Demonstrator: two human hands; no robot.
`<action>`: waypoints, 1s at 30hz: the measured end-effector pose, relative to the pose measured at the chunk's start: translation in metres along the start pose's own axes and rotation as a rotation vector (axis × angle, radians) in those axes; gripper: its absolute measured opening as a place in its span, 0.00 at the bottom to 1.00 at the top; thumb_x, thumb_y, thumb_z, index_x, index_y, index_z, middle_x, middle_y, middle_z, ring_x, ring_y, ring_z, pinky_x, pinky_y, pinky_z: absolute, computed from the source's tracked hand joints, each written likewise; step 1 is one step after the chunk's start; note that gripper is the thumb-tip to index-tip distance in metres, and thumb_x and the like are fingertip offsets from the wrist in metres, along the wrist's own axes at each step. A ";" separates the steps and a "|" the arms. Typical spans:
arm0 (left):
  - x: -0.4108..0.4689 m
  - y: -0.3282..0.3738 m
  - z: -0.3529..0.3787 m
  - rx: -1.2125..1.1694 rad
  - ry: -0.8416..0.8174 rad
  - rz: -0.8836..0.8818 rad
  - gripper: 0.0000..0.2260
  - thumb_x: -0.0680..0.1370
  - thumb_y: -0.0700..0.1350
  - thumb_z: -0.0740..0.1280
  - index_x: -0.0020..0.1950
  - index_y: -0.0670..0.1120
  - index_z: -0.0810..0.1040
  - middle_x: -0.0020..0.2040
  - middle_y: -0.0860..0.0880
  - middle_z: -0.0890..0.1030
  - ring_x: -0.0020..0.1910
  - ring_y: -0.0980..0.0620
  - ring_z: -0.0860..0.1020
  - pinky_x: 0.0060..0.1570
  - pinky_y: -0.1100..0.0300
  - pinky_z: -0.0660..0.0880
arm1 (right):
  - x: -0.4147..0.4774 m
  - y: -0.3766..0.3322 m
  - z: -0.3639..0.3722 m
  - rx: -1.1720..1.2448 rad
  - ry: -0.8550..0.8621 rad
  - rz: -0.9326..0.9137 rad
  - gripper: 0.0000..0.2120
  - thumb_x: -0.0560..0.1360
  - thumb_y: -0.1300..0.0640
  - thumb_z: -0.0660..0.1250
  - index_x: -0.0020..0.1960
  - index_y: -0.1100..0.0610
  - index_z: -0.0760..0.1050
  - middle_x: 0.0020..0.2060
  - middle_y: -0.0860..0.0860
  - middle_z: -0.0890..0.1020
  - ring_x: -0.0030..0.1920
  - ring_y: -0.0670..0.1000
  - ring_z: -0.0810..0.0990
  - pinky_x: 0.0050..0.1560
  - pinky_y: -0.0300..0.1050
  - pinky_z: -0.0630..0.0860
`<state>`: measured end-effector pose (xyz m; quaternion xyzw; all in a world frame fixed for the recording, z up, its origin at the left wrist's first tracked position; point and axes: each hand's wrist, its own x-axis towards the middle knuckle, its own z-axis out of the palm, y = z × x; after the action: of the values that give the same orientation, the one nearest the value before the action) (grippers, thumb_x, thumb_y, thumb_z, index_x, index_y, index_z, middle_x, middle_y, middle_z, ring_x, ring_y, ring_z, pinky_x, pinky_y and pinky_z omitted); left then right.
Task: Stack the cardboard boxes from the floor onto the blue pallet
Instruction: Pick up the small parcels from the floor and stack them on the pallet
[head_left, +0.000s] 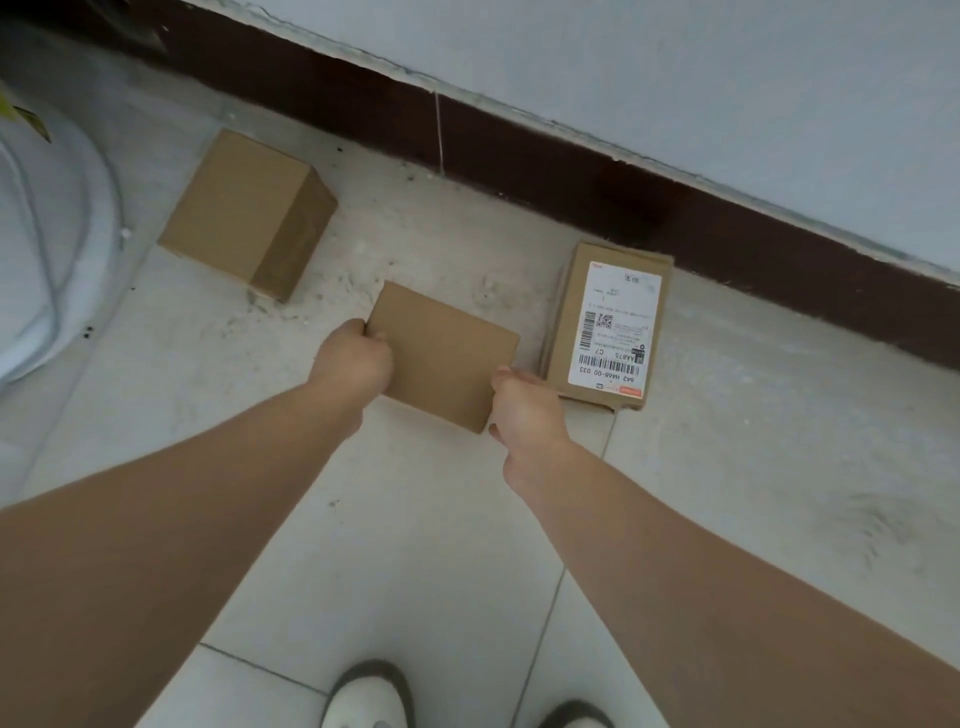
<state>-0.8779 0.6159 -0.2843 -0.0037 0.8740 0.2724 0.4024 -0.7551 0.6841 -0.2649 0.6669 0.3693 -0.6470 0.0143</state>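
A small plain cardboard box (441, 353) is in the middle of the view, over the tiled floor. My left hand (353, 358) grips its left edge and my right hand (524, 405) grips its right near corner. A larger plain cardboard box (244, 213) lies on the floor to the upper left. A flat cardboard box with a white shipping label (608, 327) lies on the floor just right of the held box, close to the wall. The blue pallet is not in view.
A dark brown skirting board (571, 176) and a pale wall (675, 78) run diagonally behind the boxes. A white curved object (47, 249) stands at the left edge. My two shoes (369, 696) show at the bottom on the pale floor tiles.
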 end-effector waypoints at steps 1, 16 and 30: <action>-0.006 0.001 -0.001 -0.015 0.012 0.011 0.14 0.82 0.43 0.53 0.64 0.42 0.72 0.60 0.46 0.74 0.52 0.47 0.70 0.50 0.56 0.65 | -0.004 0.000 -0.001 0.010 0.015 -0.013 0.12 0.81 0.57 0.58 0.59 0.63 0.74 0.37 0.49 0.72 0.46 0.51 0.70 0.52 0.46 0.70; -0.222 0.160 -0.040 -0.178 0.025 0.308 0.15 0.83 0.43 0.53 0.62 0.48 0.77 0.56 0.50 0.79 0.53 0.52 0.74 0.51 0.61 0.68 | -0.206 -0.101 -0.139 0.271 0.327 -0.221 0.16 0.81 0.57 0.59 0.68 0.57 0.73 0.61 0.48 0.77 0.58 0.46 0.74 0.61 0.39 0.67; -0.472 0.280 0.002 -0.087 -0.420 0.646 0.17 0.82 0.41 0.53 0.66 0.48 0.76 0.59 0.54 0.78 0.56 0.54 0.73 0.55 0.63 0.67 | -0.413 -0.119 -0.339 0.624 0.774 -0.330 0.17 0.81 0.58 0.58 0.69 0.56 0.71 0.62 0.47 0.76 0.61 0.46 0.72 0.59 0.36 0.63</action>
<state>-0.6211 0.7551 0.1804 0.3104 0.7163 0.4168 0.4657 -0.4813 0.7432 0.2054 0.7626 0.2374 -0.4261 -0.4248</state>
